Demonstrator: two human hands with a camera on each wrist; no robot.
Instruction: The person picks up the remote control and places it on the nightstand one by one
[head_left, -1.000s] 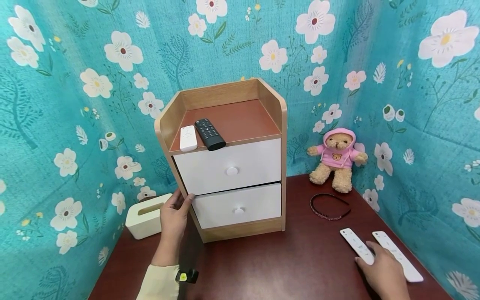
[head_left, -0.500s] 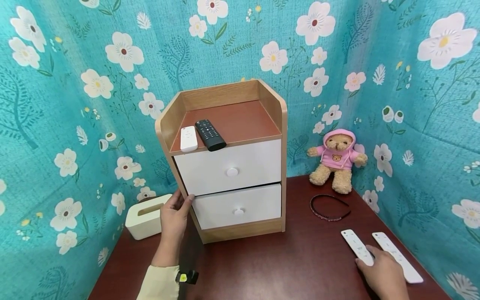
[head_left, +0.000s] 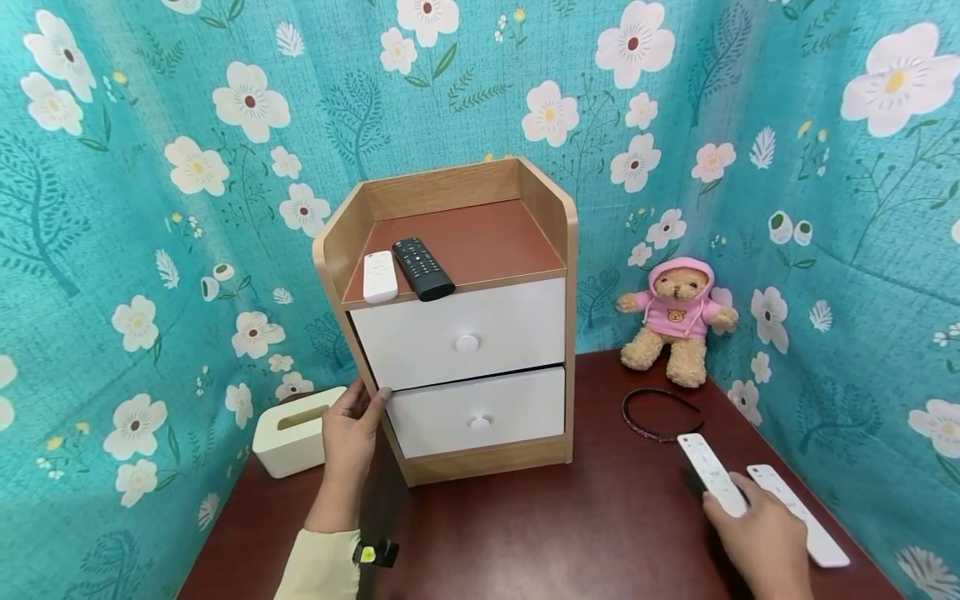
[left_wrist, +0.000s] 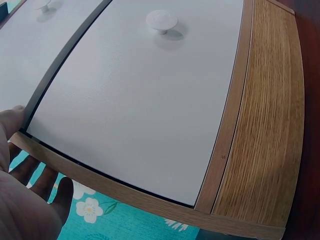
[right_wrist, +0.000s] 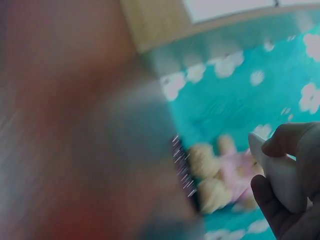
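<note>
My left hand (head_left: 351, 433) holds the left edge of a small wooden cabinet (head_left: 480, 471) with two white drawers. In the left wrist view its thumb lies at the front edge by the gap between the drawers, while the other fingers (left_wrist: 45, 182) lie along the outer side. At the right of the table, my right hand (head_left: 761, 533) pinches a long white remote control (head_left: 711, 475) between thumb and fingers, its far end tipped up over the table. A second white remote control (head_left: 806, 521) lies flat just right of that hand. The right wrist view is blurred.
On the cabinet's top lie a short white remote (head_left: 380, 277) and a black remote (head_left: 423, 268). A cream tissue box (head_left: 288, 450) stands left of the cabinet. To its right are a dark headband (head_left: 645, 431) and a teddy bear (head_left: 678, 321) in a pink hoodie. Flowered teal cloth hangs behind.
My right hand has lifted the white remote control a little off the table, its far end rising. The left hand has stayed at the cabinet's edge.
</note>
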